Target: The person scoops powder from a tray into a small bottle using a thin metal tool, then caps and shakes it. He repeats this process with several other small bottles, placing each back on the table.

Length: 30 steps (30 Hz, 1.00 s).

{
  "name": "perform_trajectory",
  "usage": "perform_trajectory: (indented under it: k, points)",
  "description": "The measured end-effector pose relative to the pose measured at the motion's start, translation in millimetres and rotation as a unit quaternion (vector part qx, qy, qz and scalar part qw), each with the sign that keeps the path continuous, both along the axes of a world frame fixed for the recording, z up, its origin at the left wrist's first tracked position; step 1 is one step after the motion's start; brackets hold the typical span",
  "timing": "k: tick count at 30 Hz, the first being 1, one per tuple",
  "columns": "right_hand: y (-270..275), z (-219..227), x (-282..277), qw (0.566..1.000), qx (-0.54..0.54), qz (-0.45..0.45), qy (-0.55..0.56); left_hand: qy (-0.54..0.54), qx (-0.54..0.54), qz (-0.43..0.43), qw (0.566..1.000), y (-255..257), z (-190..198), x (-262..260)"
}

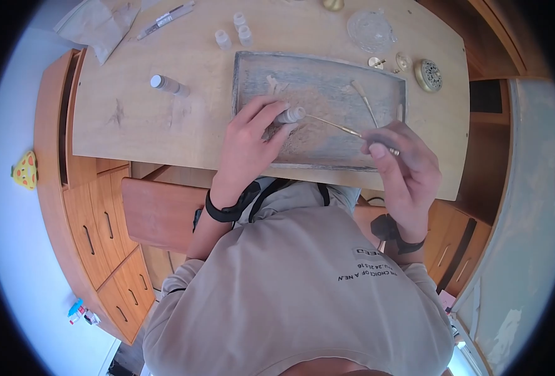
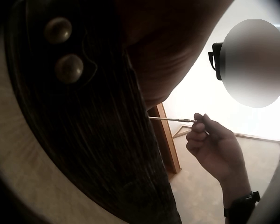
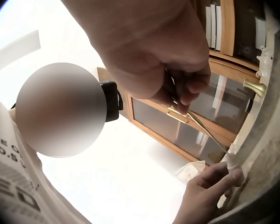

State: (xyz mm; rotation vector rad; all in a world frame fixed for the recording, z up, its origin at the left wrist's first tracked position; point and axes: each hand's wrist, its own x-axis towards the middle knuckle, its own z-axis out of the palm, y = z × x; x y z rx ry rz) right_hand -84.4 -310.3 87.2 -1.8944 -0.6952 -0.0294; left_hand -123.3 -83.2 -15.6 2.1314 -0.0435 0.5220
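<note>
My left hand (image 1: 250, 135) grips a small clear vial (image 1: 295, 114), tilted with its mouth towards the right, low over the wooden tray (image 1: 327, 167). Between the thumb and fingers of my right hand (image 1: 409, 166) is a slender brass tool (image 1: 334, 124). Its thin tip reaches the vial's mouth, as the right wrist view also shows with the vial (image 3: 233, 163). Brown powder (image 1: 318, 100) is spread over the tray floor. A second brass tool (image 1: 369, 108) with a flared end lies at the tray's right side. Fingers hide most of the vial's body.
Several small vials (image 1: 223, 39) stand behind the tray. To its left lies a capped bottle (image 1: 170, 85). A glass dish (image 1: 370, 31) and a round pierced brass box (image 1: 428, 75) sit at back right. At back left are a pen (image 1: 165, 22) and a pale bag (image 1: 99, 28).
</note>
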Motion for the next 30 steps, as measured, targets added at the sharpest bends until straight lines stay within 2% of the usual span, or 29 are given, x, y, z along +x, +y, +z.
perform_trajectory:
  k: [5, 8, 11, 14, 17, 20, 23, 26, 30]
  points:
    - [1.8, 9.1, -3.5, 0.996, -0.013, 0.052, -0.068, 0.011, -0.019, 0.007, 1.000, -1.2, -0.3, -0.9]
    - [-2.9, 10.9, -3.4, 0.995, -0.006, 0.049, -0.082, 0.012, -0.017, 0.011, 1.000, -1.1, 0.3, -1.1]
    - [-9.0, 2.4, -2.6, 0.996, 0.050, 0.016, -0.067, 0.012, -0.023, 0.008, 1.000, -0.8, 0.3, -0.8]
    - [-3.3, -9.4, -7.2, 0.991, 0.103, -0.083, 0.002, 0.023, -0.040, 0.004, 0.999, -0.4, 1.9, -1.1]
    - [-8.9, -16.8, -3.7, 0.998, 0.066, 0.009, 0.000, 0.032, -0.049, 0.004, 0.998, -0.2, 2.7, -1.6]
    - [-6.2, -21.2, -8.6, 0.993, 0.112, -0.042, 0.006, 0.039, -0.054, 0.005, 0.998, -0.8, 3.8, -2.1]
    - [-9.4, -23.2, -5.8, 0.997, 0.067, 0.022, -0.022, 0.041, -0.061, 0.002, 0.997, -0.6, 3.7, -1.3]
    - [-11.2, -26.5, -8.5, 0.996, 0.088, -0.006, -0.031, 0.032, -0.062, 0.001, 0.998, 0.4, 0.8, -0.1]
    - [-10.1, -24.6, -8.2, 0.997, 0.058, 0.027, -0.036, 0.033, -0.055, 0.004, 0.998, 0.5, 2.6, 0.2]
